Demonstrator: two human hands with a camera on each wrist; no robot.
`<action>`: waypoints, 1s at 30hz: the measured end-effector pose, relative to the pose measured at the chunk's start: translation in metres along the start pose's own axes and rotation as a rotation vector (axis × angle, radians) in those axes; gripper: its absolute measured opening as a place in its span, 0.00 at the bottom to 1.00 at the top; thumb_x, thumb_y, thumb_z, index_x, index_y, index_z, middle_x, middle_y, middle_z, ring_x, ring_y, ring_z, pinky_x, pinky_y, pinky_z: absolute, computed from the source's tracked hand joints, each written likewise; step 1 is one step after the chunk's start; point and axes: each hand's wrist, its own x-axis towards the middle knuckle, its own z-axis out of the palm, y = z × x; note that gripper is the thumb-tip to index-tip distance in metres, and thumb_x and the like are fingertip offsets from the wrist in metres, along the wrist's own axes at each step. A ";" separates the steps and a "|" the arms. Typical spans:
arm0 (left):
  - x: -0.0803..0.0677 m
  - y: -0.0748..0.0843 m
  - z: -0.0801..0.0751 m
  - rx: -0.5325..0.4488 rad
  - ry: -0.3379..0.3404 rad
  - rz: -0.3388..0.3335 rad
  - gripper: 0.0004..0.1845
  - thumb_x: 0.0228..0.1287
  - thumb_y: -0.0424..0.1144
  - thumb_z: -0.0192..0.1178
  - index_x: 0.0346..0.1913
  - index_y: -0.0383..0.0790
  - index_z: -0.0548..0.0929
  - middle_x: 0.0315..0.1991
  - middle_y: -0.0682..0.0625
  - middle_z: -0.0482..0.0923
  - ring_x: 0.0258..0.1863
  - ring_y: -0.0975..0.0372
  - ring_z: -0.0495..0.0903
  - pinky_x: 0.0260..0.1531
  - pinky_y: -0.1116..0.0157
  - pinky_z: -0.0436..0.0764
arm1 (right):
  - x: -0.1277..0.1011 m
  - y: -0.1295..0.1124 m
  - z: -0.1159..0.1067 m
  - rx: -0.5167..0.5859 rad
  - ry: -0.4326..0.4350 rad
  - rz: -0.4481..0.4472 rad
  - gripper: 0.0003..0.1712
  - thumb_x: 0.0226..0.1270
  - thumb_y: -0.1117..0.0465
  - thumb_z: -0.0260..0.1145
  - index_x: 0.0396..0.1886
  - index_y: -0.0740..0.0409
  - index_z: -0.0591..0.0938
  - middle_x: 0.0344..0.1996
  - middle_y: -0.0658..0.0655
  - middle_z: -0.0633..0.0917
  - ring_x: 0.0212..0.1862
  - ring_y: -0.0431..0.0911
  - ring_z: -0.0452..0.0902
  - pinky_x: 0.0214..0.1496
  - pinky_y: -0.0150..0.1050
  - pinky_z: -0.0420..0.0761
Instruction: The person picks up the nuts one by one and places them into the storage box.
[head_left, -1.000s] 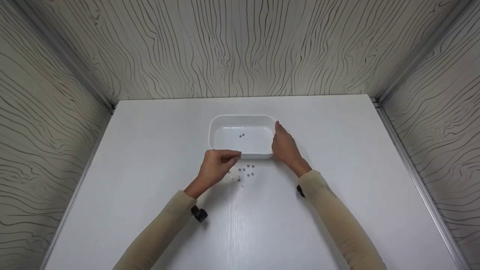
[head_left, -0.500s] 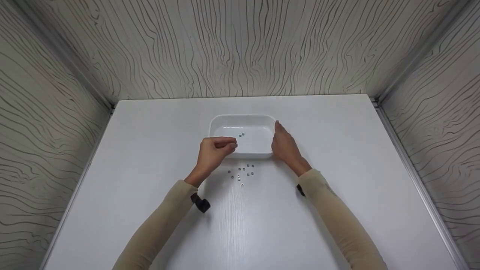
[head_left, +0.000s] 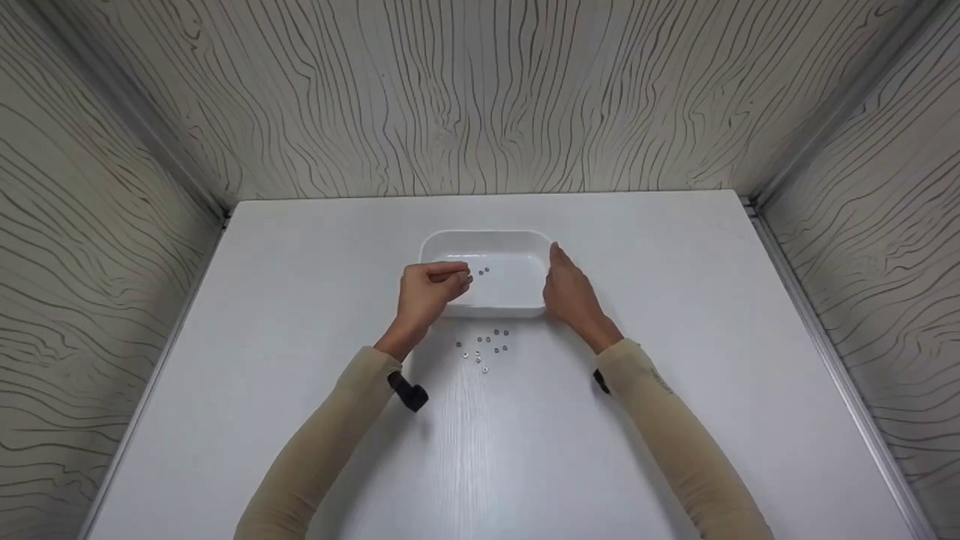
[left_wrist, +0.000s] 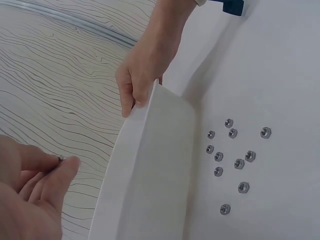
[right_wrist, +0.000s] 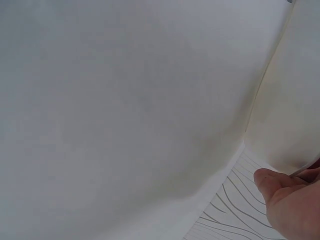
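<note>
While a small silvery metal nut (left_wrist: 61, 158) sat pinched in the left hand (head_left: 424, 292), over the white rounded-rectangular tray (head_left: 499, 310) at the head frame's centre, the right hand (head_left: 571, 294) gripped the tray's right side. A low, gentle release seemed best against bouncing. Below, loose silvery nuts (left_wrist: 239, 163) lay on the white table (head_left: 750, 337).

tray (head_left: 510, 289): smooth plastic | nuts (left_wrist: 243, 188): shiny metal | tabletop (head_left: 675, 300): glossy, faintly grained | sleeves (head_left: 667, 427): matt cloth

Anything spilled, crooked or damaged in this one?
Nothing looks damaged or crooked: the white tray stands upright, held at one end by the right hand. Only the loose scatter of hex nuts on the table in front looks untidy; whether they spilled or were laid there, I can't tell.
</note>
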 end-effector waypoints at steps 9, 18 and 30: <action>0.013 0.003 0.005 -0.110 0.038 -0.099 0.14 0.70 0.27 0.65 0.55 0.26 0.87 0.51 0.34 0.89 0.52 0.52 0.92 0.52 0.69 0.91 | -0.001 0.000 -0.001 0.014 0.009 -0.018 0.34 0.86 0.61 0.41 0.84 0.69 0.51 0.82 0.69 0.60 0.84 0.59 0.56 0.89 0.53 0.59; 0.027 0.003 0.008 -0.201 0.065 -0.229 0.16 0.70 0.27 0.65 0.58 0.27 0.85 0.56 0.33 0.86 0.54 0.53 0.91 0.53 0.69 0.91 | 0.000 0.000 0.000 0.023 0.012 -0.014 0.34 0.86 0.61 0.41 0.84 0.68 0.51 0.83 0.68 0.60 0.84 0.59 0.56 0.89 0.53 0.59; 0.038 -0.001 0.006 -0.229 0.130 -0.377 0.18 0.72 0.26 0.62 0.63 0.26 0.82 0.60 0.34 0.84 0.60 0.50 0.88 0.51 0.71 0.91 | 0.001 0.002 0.002 0.029 0.017 -0.003 0.33 0.86 0.62 0.42 0.84 0.68 0.52 0.83 0.68 0.61 0.84 0.59 0.57 0.89 0.53 0.60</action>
